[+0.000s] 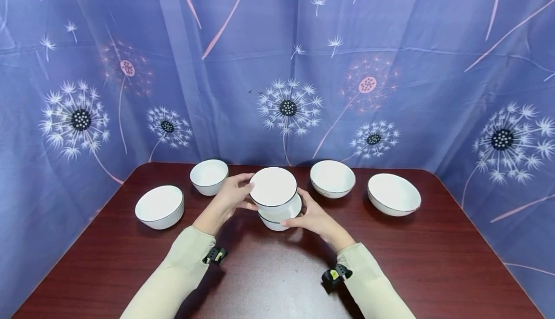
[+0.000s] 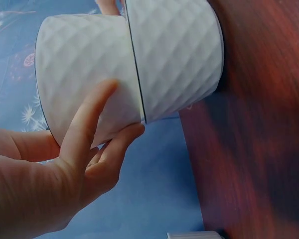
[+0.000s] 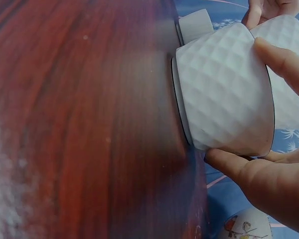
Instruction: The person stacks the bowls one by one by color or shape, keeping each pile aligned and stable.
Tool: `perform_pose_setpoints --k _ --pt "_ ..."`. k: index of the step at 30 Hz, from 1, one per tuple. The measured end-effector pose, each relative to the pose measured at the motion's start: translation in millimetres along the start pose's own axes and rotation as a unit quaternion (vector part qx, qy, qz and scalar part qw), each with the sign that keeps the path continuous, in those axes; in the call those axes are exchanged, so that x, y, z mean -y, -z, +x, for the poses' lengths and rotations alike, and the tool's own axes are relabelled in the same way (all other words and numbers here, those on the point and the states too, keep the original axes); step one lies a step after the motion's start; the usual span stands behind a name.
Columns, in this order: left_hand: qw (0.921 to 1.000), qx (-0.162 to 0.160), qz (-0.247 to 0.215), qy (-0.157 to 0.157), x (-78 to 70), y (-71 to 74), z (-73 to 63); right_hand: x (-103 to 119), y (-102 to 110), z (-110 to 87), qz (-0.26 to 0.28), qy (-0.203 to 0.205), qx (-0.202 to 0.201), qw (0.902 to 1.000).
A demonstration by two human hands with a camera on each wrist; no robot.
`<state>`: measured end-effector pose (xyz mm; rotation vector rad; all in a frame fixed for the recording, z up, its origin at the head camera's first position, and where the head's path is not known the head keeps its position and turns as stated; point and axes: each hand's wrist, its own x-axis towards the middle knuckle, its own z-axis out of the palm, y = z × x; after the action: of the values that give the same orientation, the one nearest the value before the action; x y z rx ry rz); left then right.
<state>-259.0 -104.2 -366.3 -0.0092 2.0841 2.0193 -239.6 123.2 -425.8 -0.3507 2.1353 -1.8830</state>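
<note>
A white bowl (image 1: 274, 186) with a thin dark rim and a diamond-textured wall is held tilted by my left hand (image 1: 231, 194), thumb on one side and fingers on the other. Directly beneath it is a second, matching bowl (image 1: 277, 225), whose inside is partly hidden by the upper one. My right hand (image 1: 313, 217) grips this lower bowl, with the thumb on the near side and fingers behind. In the left wrist view the base of the upper bowl (image 2: 82, 69) meets the rim of the lower bowl (image 2: 177, 59). Whether the lower bowl touches the table cannot be told.
A ribbed white bowl (image 1: 160, 208) and a smaller bowl (image 1: 209, 179) stand on the left of the dark red wooden table (image 1: 277, 271). On the right are two wider bowls, one at the back (image 1: 332, 180) and one farther right (image 1: 393, 196). A blue dandelion-print curtain (image 1: 243, 92) hangs behind.
</note>
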Motion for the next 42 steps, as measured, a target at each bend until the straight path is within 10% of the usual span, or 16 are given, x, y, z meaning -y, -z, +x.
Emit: perform_pose_setpoints --k 42 --pt "0.9946 -0.028 0.097 -0.021 11.7 -14.2 2.7 -3 2 3.0 0.003 0.005 0.005 1.0"
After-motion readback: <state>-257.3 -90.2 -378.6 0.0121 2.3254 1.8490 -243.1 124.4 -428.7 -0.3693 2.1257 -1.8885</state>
